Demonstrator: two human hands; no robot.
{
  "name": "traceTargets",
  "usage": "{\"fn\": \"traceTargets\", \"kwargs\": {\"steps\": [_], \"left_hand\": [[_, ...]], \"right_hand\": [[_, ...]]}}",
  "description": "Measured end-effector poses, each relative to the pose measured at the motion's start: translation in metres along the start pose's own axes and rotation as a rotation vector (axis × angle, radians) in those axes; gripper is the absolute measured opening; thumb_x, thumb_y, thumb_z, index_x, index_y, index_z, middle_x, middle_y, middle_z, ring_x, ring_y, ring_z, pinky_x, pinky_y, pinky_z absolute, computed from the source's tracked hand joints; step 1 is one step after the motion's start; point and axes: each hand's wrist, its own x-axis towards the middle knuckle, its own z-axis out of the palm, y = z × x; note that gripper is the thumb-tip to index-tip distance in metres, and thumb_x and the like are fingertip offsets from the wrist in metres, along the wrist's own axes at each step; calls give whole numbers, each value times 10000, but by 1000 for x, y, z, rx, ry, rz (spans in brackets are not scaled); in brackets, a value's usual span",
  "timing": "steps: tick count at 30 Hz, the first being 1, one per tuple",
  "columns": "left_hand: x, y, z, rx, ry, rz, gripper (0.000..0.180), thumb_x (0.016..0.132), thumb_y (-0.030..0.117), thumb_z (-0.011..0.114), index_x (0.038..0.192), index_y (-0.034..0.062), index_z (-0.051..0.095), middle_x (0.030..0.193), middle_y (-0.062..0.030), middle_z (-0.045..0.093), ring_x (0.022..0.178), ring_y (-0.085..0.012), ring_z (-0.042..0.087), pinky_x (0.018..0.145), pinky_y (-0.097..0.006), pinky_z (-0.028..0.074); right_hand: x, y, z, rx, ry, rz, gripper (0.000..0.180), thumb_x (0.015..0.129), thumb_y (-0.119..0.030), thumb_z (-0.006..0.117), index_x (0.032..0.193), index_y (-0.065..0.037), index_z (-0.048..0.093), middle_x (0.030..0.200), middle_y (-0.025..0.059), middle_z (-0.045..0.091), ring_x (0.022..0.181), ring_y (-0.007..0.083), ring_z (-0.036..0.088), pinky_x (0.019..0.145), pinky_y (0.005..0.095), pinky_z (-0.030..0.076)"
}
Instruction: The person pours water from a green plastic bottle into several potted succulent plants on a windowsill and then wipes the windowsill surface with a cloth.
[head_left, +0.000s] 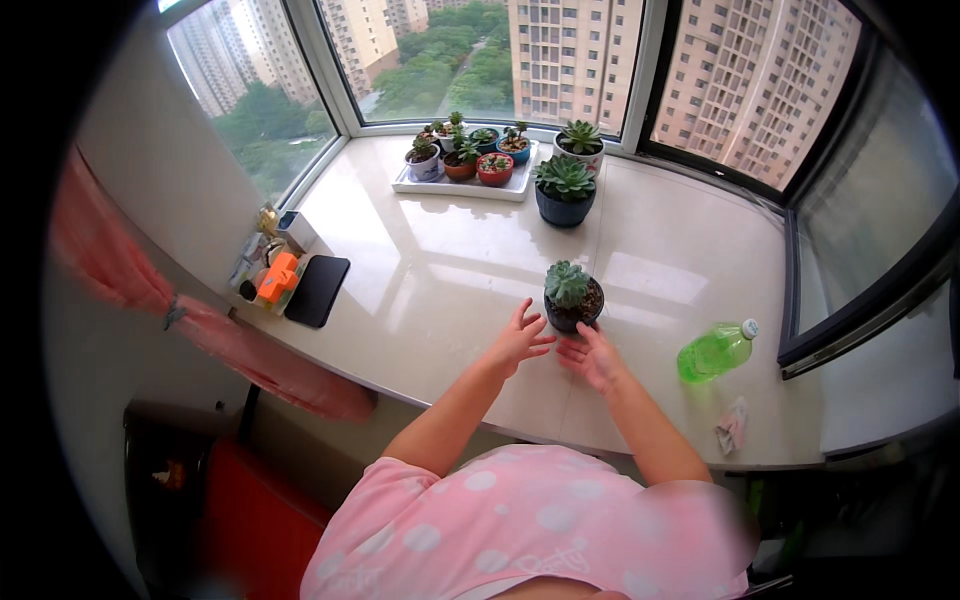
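A grey-green rosette succulent (568, 284) grows in a dark round pot (566, 318) on the glossy pale windowsill counter (450, 290). Brown grit shows on the soil at the pot's right side. My left hand (517, 341) is just left of the pot, fingers spread and nothing in them. My right hand (593, 358) lies at the pot's near side, fingers stretched toward its lower rim; whether the fingertips touch it I cannot tell. Both hands are open. Behind this plant stands a larger green succulent (565, 178) in a dark blue pot (565, 209).
A white tray (405, 185) with several small potted succulents sits by the window, beside another succulent (580, 137) in a pale pot. At right are a bottle of green liquid (715, 353) and a crumpled wipe (732, 428). A black phone (318, 291) and orange object (279, 277) lie left.
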Motion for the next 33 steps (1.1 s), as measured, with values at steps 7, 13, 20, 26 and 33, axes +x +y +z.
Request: {"fn": "traceTargets", "kwargs": {"steps": [7,13,20,26,33], "left_hand": [[27,-5,-8,32,-133,-57,643,959,219,504,1482,257,131,1464,-55,304,1048,-234,577,807,-362,520],[28,2,-7,46,-217,-41,624,958,201,499,1479,241,157,1450,-38,327,1029,-191,577,792,-318,514],[33,3,-12,79,-223,-4,641,927,194,555,1466,200,208,1449,-37,341,983,-156,589,784,-293,494],[42,3,-13,53,-231,-10,648,916,178,573,1463,197,225,1455,-36,337,1002,-146,579,808,-292,485],[65,19,2,84,-261,66,645,916,180,573,1461,183,229,1449,-58,334,1019,-156,575,839,-303,480]], "right_hand": [[1,6,15,143,11,-90,436,907,-283,547,1289,-164,373,1098,156,591,991,281,608,842,430,521],[9,12,14,177,-72,-106,538,881,-271,564,1330,-225,271,1023,153,616,889,289,640,798,422,535],[11,14,21,143,45,-199,425,867,-239,550,1237,-134,369,1042,165,624,924,290,641,810,420,539],[14,12,24,149,109,-198,431,843,-240,560,1226,-154,381,1011,154,640,897,277,649,792,406,542],[33,-9,12,155,95,-246,434,821,-305,569,1168,-51,512,1013,155,649,951,272,631,883,392,505]]}}
